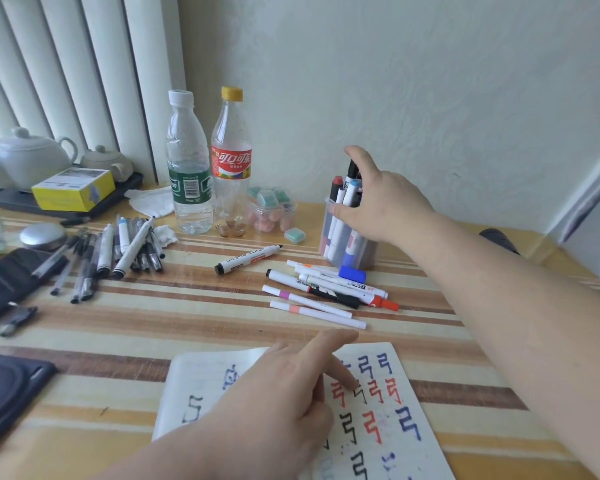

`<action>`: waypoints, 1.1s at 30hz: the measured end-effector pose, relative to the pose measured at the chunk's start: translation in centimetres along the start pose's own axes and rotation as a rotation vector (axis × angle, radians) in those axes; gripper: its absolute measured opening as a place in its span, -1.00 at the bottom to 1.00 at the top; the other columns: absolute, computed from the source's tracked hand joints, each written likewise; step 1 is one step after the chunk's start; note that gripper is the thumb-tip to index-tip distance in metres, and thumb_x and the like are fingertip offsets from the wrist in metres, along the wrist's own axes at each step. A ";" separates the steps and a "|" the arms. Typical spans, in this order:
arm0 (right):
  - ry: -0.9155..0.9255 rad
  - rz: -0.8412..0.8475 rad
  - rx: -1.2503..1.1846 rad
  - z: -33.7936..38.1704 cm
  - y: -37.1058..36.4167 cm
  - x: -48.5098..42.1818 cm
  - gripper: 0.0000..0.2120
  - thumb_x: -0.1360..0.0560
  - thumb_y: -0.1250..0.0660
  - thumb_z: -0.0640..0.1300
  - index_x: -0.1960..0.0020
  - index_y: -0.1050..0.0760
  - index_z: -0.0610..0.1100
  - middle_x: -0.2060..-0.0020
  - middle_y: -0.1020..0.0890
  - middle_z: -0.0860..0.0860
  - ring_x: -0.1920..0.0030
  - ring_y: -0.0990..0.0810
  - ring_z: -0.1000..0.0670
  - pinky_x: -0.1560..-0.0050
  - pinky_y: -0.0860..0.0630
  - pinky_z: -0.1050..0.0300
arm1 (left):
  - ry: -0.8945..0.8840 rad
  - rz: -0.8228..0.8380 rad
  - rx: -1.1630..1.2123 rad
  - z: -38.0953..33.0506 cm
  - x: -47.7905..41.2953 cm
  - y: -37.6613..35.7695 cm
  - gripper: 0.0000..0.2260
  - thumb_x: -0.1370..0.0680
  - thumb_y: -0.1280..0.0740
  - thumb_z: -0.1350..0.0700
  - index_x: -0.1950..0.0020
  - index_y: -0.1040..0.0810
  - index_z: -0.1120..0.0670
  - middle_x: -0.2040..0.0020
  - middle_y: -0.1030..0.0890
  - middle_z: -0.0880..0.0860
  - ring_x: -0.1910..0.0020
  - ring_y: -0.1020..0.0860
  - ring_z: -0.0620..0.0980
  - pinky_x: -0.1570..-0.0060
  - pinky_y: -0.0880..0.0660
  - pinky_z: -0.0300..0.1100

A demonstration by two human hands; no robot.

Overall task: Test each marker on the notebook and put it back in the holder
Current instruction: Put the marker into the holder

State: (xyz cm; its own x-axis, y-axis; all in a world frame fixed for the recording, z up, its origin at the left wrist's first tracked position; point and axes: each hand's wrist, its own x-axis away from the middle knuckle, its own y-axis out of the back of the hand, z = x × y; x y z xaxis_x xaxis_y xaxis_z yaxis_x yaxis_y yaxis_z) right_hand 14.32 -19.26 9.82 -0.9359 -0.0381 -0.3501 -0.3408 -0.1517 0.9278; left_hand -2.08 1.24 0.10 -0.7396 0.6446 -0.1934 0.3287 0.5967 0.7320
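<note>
Translucent plastic holder (pixel 347 244) stands upright at the far right of the striped table covering (pixel 187 327), near the wall. Several white-barrelled markers with red, blue and black caps stand in it.

Right hand (pixel 381 202) is at the holder's mouth. The thumb lies against the rim and the fingers are curled over the top of a black-capped marker (pixel 352 169), gripping it. That marker stands upright at the opening; the palm hides how deep its barrel sits.

Left hand (pixel 284 393) rests on the white open notebook (pixel 201 374) at the near edge. Its fingers are loosely spread and hold nothing, with one fingertip touching the page. The page carries rows of zigzag test marks in blue, red and black.

Between notebook and holder, a loose group of white markers (pixel 326 292) lies flat on the table. One has a blue cap, one a red-orange end, and two slim ones have pink bands. To their left, apart, lies a single white whiteboard marker with black cap (pixel 248 259). Further left is a pile of black and clear pens (pixel 118 251).

Behind these stand a clear water bottle with green label (pixel 187 168), a clear cola bottle with red label and yellow cap (pixel 231 157), and a small clear tub of pink and teal pieces (pixel 271 216). At far left, a white teapot (pixel 28 157) and a yellow box (pixel 73 188) sit on a black tray (pixel 7 202).
</note>
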 end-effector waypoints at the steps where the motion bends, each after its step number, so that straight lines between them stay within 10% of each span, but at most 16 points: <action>1: -0.027 -0.002 0.059 0.4 0.2 0.0 -0.19 -0.49 -0.35 0.28 -0.56 0.01 0.12 0.05 -0.58 -0.06 0.03 -0.53 -0.22 0.01 -0.55 -0.08 | -0.006 -0.001 -0.005 0.1 0.0 0.0 -0.31 -0.37 -0.12 0.20 -0.45 -0.17 -0.28 -0.13 -0.54 -0.45 0.06 -0.44 -0.33 -0.04 -0.23 -0.50; 11: -0.196 0.143 0.017 -1.1 3.5 -0.2 -0.03 -0.26 -0.32 0.61 -0.39 -0.27 -0.05 -0.05 -0.57 -0.07 0.14 -0.62 -0.10 0.23 -0.50 0.06 | -0.021 -0.015 -0.033 0.3 0.1 -0.1 -0.33 -0.38 -0.13 0.19 -0.42 -0.16 -0.32 -0.19 -0.49 -0.46 0.00 -0.45 -0.27 -0.08 -0.22 -0.49; 15: -0.144 0.132 -0.100 -3.0 3.9 -0.3 0.02 -0.09 -0.34 0.66 -0.39 -0.42 0.12 -0.27 -0.51 0.01 -0.21 -0.55 -0.04 -0.13 -0.50 0.05 | -0.020 -0.002 -0.032 0.3 0.1 0.0 -0.35 -0.39 -0.14 0.19 -0.40 -0.16 -0.33 -0.21 -0.48 -0.46 -0.01 -0.45 -0.26 -0.09 -0.22 -0.48; 20: 0.053 0.193 -0.523 -4.0 2.4 0.4 -0.14 -0.42 -0.58 0.06 -0.55 -0.17 0.30 -0.35 -0.46 0.06 -0.32 -0.50 0.09 -0.08 -0.32 0.57 | -0.026 0.001 -0.024 0.2 0.0 0.0 -0.35 -0.38 -0.12 0.17 -0.33 -0.09 -0.40 -0.21 -0.48 -0.46 -0.01 -0.45 -0.26 -0.10 -0.24 -0.44; 28: -0.249 -0.110 -0.071 -1.8 0.1 -0.1 -0.60 -0.33 -0.40 0.24 0.07 -0.36 -0.01 0.12 -0.54 0.04 0.12 -0.56 -0.11 0.20 -0.44 0.06 | -0.034 -0.041 -0.078 1.4 -0.3 -1.1 -0.34 -0.34 -0.19 0.20 -0.32 -0.18 -0.36 -0.15 -0.49 -0.53 0.06 -0.49 -0.30 -0.03 -0.35 -0.37; 33: -0.137 -0.090 -0.338 -2.8 0.3 0.2 -0.29 -0.35 -0.53 0.07 -0.42 -0.30 0.23 -0.33 -0.30 -0.01 -0.23 -0.50 -0.05 -0.22 -0.46 0.16 | -0.048 -0.056 -0.091 1.2 -0.4 -0.8 -0.41 -0.36 -0.13 0.17 -0.33 -0.29 -0.31 -0.17 -0.48 -0.49 0.00 -0.44 -0.31 -0.12 -0.30 -0.41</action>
State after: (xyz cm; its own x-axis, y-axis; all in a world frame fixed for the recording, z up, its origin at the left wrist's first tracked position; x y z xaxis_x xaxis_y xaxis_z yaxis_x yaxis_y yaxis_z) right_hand 14.27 -22.12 9.68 -0.9146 0.1196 -0.3863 -0.3952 -0.4672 0.7909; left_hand -1.34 1.10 -1.16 -0.7256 0.6350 -0.2652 0.2316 0.5883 0.7748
